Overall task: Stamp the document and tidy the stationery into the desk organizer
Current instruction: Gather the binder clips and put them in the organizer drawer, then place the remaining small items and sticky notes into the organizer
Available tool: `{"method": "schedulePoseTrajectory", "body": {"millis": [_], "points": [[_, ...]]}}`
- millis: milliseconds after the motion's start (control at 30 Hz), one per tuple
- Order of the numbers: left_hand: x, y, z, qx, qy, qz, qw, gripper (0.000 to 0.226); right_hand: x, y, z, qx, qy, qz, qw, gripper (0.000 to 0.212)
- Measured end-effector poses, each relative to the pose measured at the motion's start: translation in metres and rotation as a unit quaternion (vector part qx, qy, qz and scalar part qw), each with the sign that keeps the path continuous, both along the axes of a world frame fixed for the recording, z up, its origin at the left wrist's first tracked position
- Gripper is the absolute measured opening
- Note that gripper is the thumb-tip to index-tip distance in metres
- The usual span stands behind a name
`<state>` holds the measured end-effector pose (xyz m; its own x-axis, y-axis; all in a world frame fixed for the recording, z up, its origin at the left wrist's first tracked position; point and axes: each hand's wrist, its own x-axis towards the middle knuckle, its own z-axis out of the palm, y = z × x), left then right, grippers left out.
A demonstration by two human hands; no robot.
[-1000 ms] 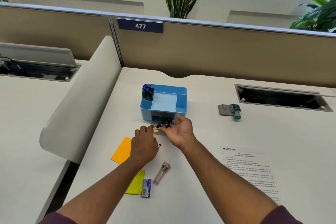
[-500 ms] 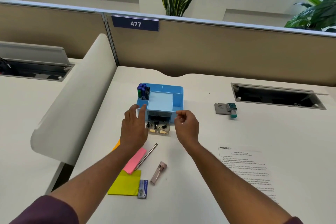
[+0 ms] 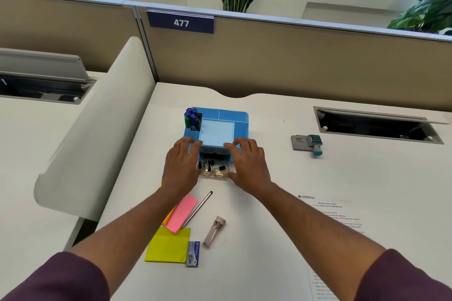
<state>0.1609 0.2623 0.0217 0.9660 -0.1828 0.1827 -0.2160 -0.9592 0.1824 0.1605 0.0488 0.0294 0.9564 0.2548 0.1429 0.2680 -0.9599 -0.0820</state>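
A blue desk organizer (image 3: 241, 121) stands mid-desk with several markers (image 3: 192, 118) in its back left slot. Its clear drawer (image 3: 213, 170) is pulled out toward me and holds black binder clips. My left hand (image 3: 182, 166) and my right hand (image 3: 247, 166) flank the drawer, fingertips resting on the organizer's front top edge, thumbs by the drawer's front corners. A teal stamp (image 3: 315, 145) lies on a grey ink pad (image 3: 299, 143) to the right. The printed document (image 3: 342, 217) lies at near right.
Near me lie a pink sticky pad (image 3: 182, 212), a yellow pad (image 3: 168, 245), a metal pen (image 3: 198, 209), a small pink stapler (image 3: 214, 231) and a staples box (image 3: 193, 253). A cable hatch (image 3: 376, 127) is open at far right. A curved white divider (image 3: 97, 129) bounds the left.
My right hand, which held binder clips in its palm, has emptied; the clips now lie in the drawer. Both hands have moved forward onto the organizer's front.
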Motion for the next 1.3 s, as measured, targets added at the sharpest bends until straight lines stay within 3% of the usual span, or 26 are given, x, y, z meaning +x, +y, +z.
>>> {"method": "schedulePoseTrajectory", "body": {"millis": [700,933,1133,1300], "points": [[0.035,-0.012,-0.007,0.047,-0.015,0.031,0.998,0.05,0.036,0.01,-0.014,-0.005,-0.09,-0.013,0.996,0.037],[0.037,-0.009,-0.01,0.043,-0.022,0.012,0.999,0.052,0.036,0.01,-0.017,0.0,-0.093,-0.012,0.996,0.037],[0.023,-0.007,-0.011,0.001,-0.02,0.023,1.0,0.061,0.019,0.01,-0.01,0.018,-0.071,-0.043,0.996,0.052],[-0.012,-0.001,-0.014,-0.012,-0.01,0.032,0.999,0.069,-0.021,0.015,-0.011,0.095,-0.077,0.003,0.993,0.037]]}}
